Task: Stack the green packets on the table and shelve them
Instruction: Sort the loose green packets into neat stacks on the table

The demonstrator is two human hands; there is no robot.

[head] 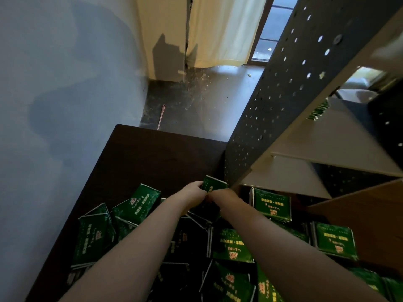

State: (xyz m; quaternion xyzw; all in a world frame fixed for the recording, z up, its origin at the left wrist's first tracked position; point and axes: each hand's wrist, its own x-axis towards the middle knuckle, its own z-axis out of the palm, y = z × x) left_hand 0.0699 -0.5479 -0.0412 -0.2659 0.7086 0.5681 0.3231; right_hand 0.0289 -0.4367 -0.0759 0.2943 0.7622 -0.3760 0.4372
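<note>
Several green packets [233, 245] lie scattered over the near part of a dark wooden table [152, 158]. My left hand [193, 191] and my right hand [222, 197] meet above the pile and together grip a small stack of green packets [212, 183], held close to the shelf's near corner. A shelf unit [327, 136] with pale boards stands at the right. One stack of green packets [316, 112] sits on a shelf board further back. Another packet [271, 203] lies beside the shelf's lower board.
A dark perforated metal panel [283, 88] forms the shelf's side, right next to the table. A blue-grey wall [65, 105] runs along the left. Beyond the table lie a dusty dark floor [196, 101], a thin pink stick [161, 116] and a cream curtain [222, 29].
</note>
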